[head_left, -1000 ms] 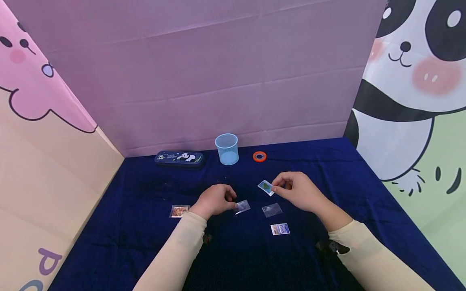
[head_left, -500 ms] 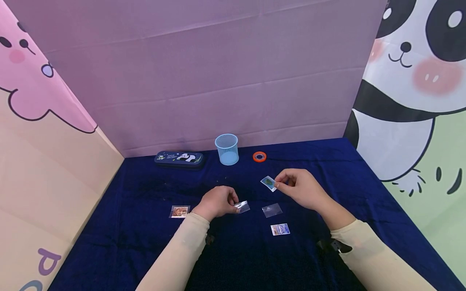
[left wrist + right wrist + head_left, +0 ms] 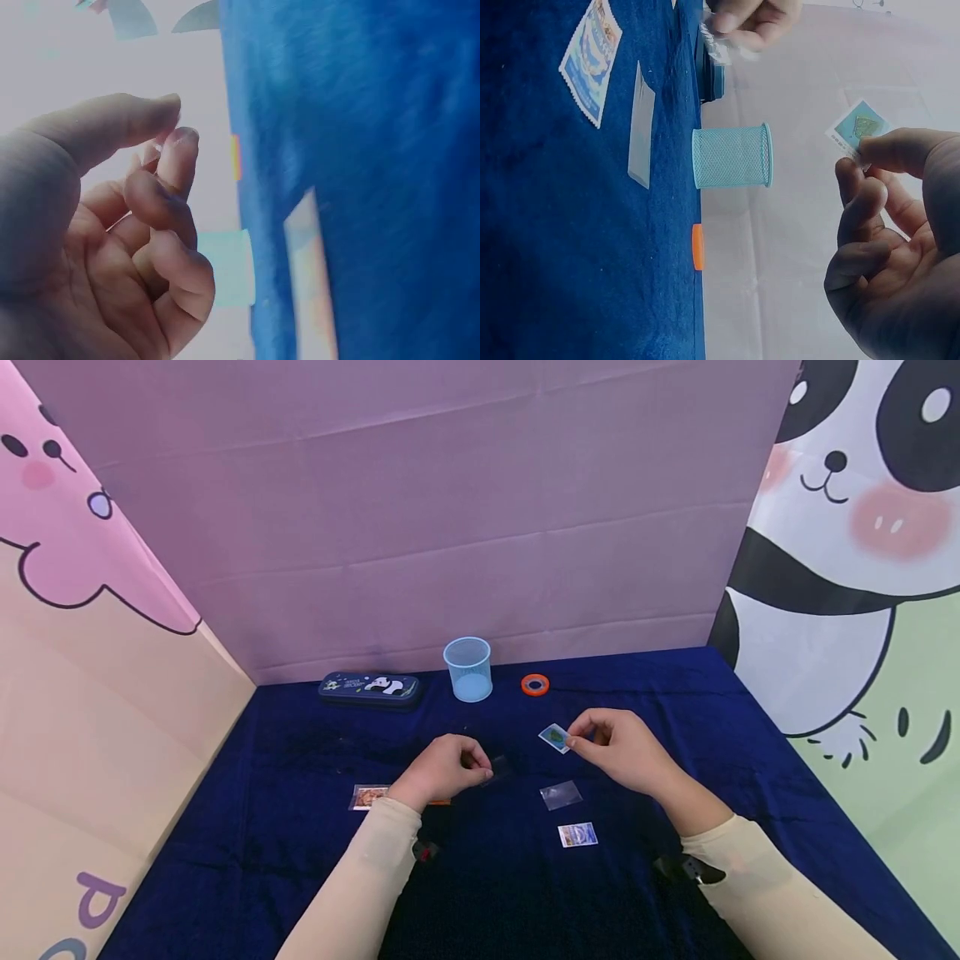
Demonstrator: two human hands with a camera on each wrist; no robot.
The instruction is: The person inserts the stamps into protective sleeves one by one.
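Observation:
My right hand (image 3: 618, 747) pinches a small postage stamp (image 3: 554, 737) with a green design between thumb and fingertips, raised above the cloth. The stamp's pale border shows in the right wrist view. At the left, my left hand (image 3: 446, 768) pinches a clear plastic sleeve (image 3: 499, 768) by one edge; it looks nearly see-through against the cloth. Between the hands and nearer me lies another clear sleeve (image 3: 561, 795). A blue-and-white stamp (image 3: 592, 64) with toothed edges lies just in front of that sleeve. A reddish stamp (image 3: 368, 797) in a sleeve lies by the left wrist, partly covered.
An orange-edged piece (image 3: 441, 802) peeks out under the left wrist, mostly hidden. Along the back stand a dark blue pencil case (image 3: 369, 687), a light blue mesh cup (image 3: 468, 670) and an orange tape roll (image 3: 535, 685). Fabric walls enclose the dark blue cloth (image 3: 262, 877).
My left hand has risen slightly with the clear sleeve, uncovering an orange-edged piece beneath the wrist. My right hand has moved a little right and up with the stamp.

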